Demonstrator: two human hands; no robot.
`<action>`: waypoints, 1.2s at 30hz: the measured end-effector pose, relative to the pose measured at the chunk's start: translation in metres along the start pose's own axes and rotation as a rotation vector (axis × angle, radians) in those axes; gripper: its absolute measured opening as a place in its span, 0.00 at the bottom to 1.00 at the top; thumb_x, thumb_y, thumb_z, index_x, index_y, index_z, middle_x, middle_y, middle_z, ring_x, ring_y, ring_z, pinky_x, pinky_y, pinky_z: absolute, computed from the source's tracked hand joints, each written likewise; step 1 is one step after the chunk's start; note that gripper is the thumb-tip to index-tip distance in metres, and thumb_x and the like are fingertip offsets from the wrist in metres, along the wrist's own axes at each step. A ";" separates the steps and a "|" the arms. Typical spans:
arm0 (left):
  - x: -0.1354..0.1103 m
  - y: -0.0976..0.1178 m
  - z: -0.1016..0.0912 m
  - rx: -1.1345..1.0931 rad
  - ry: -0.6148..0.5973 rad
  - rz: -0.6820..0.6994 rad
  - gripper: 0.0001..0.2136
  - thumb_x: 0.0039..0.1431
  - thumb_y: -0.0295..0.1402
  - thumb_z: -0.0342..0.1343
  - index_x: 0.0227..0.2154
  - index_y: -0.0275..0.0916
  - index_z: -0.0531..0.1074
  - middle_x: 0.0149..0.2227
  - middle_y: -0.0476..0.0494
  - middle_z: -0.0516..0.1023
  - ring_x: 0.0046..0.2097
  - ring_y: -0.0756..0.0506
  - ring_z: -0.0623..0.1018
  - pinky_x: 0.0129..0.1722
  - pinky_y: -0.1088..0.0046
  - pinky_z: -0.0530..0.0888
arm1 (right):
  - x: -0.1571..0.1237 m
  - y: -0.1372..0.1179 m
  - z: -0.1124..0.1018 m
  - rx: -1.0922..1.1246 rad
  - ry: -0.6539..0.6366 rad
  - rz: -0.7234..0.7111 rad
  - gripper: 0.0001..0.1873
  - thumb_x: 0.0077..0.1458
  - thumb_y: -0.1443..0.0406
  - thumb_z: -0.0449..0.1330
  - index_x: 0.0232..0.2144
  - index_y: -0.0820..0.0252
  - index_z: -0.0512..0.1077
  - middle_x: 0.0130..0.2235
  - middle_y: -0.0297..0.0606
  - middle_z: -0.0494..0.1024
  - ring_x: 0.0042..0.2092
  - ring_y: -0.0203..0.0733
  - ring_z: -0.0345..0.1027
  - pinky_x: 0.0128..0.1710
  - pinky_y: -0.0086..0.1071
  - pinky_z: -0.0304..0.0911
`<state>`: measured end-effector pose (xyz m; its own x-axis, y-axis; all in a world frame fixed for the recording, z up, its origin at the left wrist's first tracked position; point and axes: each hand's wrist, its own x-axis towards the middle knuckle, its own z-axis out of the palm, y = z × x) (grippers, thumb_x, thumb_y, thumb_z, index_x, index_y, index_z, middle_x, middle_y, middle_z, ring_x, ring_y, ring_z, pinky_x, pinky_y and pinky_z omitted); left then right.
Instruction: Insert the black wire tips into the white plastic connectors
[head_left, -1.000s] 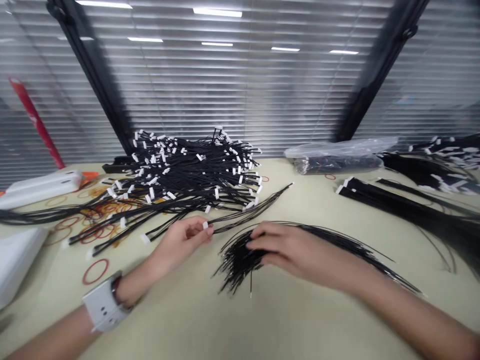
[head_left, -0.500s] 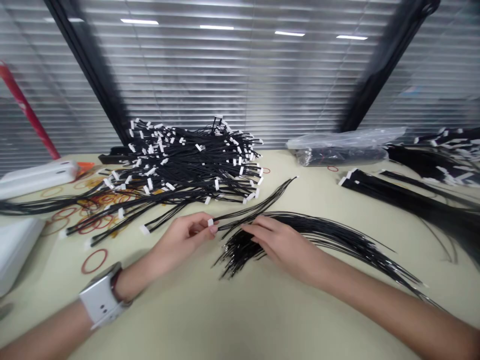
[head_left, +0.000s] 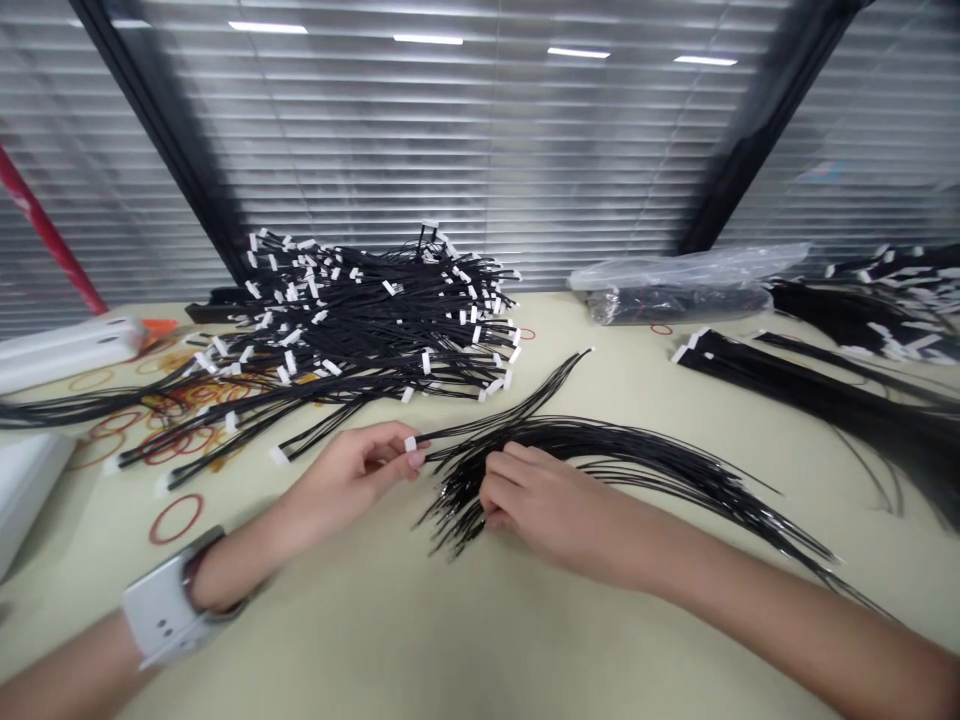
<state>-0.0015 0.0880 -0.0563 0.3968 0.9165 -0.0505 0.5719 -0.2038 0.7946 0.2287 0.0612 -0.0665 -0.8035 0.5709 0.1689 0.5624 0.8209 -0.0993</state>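
Between the thumb and fingers of my left hand [head_left: 367,462] is a small white connector [head_left: 410,444], with several thin black wires running from it to the right. Those wires [head_left: 544,385] cross over the table and end in loose tips. My right hand [head_left: 544,505] rests on the near end of a fanned bundle of loose black wires [head_left: 637,445], its fingers curled in and pinched together at the bundle's edge. Whatever lies between those fingertips is hidden, though black wires surround them. The bundle's metal-tipped ends [head_left: 450,505] stick out left of my right hand.
A large heap of black cables with white connectors [head_left: 360,300] lies behind my left hand. Red and yellow rubber bands [head_left: 176,518] are scattered at left beside white boxes [head_left: 30,480]. At right are a plastic-wrapped bundle [head_left: 682,290] and long black cables [head_left: 810,400]. Blinds stand behind.
My right hand's fingers, stretched over the bundle before, have curled in and moved down to its near edge. My left hand keeps its pinch on the connector. The view has shifted slightly.
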 end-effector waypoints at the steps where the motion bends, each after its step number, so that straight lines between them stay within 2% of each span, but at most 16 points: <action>1: -0.002 0.002 -0.001 0.005 0.002 0.007 0.11 0.56 0.41 0.50 0.28 0.38 0.68 0.26 0.50 0.69 0.29 0.50 0.68 0.27 0.77 0.64 | -0.001 0.000 0.001 -0.034 0.005 -0.008 0.08 0.57 0.73 0.47 0.29 0.63 0.64 0.33 0.40 0.66 0.36 0.39 0.56 0.36 0.33 0.56; 4: -0.004 0.008 -0.001 0.011 0.017 0.003 0.12 0.56 0.41 0.50 0.27 0.38 0.68 0.25 0.51 0.68 0.28 0.51 0.67 0.26 0.77 0.64 | -0.003 -0.001 0.003 -0.045 0.031 0.007 0.09 0.55 0.76 0.45 0.30 0.64 0.63 0.35 0.42 0.66 0.36 0.39 0.55 0.35 0.33 0.55; 7: -0.002 0.009 0.001 -0.011 0.017 -0.022 0.11 0.56 0.41 0.50 0.27 0.37 0.67 0.25 0.51 0.68 0.27 0.51 0.67 0.25 0.77 0.63 | 0.001 0.001 0.001 0.116 0.080 0.162 0.08 0.55 0.76 0.45 0.31 0.64 0.62 0.35 0.41 0.68 0.34 0.37 0.57 0.32 0.30 0.55; 10: 0.001 0.006 0.004 -0.069 0.008 -0.024 0.10 0.56 0.39 0.50 0.28 0.38 0.67 0.26 0.50 0.69 0.29 0.50 0.69 0.27 0.77 0.64 | 0.012 0.006 -0.002 0.205 0.092 0.230 0.07 0.56 0.73 0.47 0.32 0.63 0.64 0.35 0.38 0.69 0.34 0.36 0.60 0.32 0.29 0.55; 13: 0.002 0.002 0.005 -0.098 -0.014 -0.004 0.09 0.56 0.38 0.50 0.30 0.37 0.67 0.27 0.50 0.70 0.31 0.50 0.69 0.29 0.76 0.65 | 0.024 0.011 -0.003 0.262 0.100 0.233 0.08 0.59 0.70 0.48 0.30 0.63 0.66 0.33 0.36 0.69 0.33 0.34 0.62 0.34 0.28 0.57; 16: 0.001 0.000 0.005 -0.093 -0.035 0.010 0.08 0.57 0.38 0.49 0.29 0.37 0.66 0.27 0.50 0.69 0.30 0.50 0.68 0.29 0.76 0.64 | 0.030 0.010 -0.003 0.322 0.153 0.309 0.11 0.60 0.66 0.47 0.29 0.63 0.66 0.32 0.36 0.69 0.33 0.33 0.62 0.34 0.27 0.57; 21: 0.001 -0.001 0.006 -0.082 -0.032 -0.002 0.08 0.56 0.37 0.50 0.29 0.38 0.67 0.26 0.51 0.68 0.29 0.51 0.67 0.28 0.77 0.64 | 0.026 0.004 0.000 0.397 0.209 0.392 0.11 0.61 0.66 0.45 0.30 0.62 0.64 0.32 0.36 0.70 0.32 0.34 0.62 0.32 0.28 0.57; 28: -0.001 -0.002 0.006 -0.044 -0.028 0.023 0.09 0.57 0.38 0.49 0.29 0.38 0.68 0.27 0.49 0.70 0.30 0.50 0.69 0.28 0.76 0.66 | 0.020 0.001 0.006 0.544 0.255 0.519 0.08 0.59 0.65 0.49 0.31 0.60 0.66 0.32 0.34 0.72 0.33 0.34 0.63 0.32 0.28 0.57; 36: 0.000 -0.006 0.007 -0.071 -0.038 -0.015 0.10 0.55 0.40 0.51 0.32 0.38 0.71 0.29 0.47 0.73 0.30 0.49 0.70 0.27 0.75 0.66 | 0.018 -0.001 0.010 0.523 0.292 0.499 0.08 0.57 0.68 0.49 0.29 0.61 0.66 0.30 0.34 0.71 0.30 0.33 0.62 0.28 0.27 0.54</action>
<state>0.0003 0.0871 -0.0656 0.4161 0.9054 -0.0846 0.5264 -0.1639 0.8343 0.2115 0.0712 -0.0727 -0.3550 0.9070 0.2267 0.6206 0.4099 -0.6684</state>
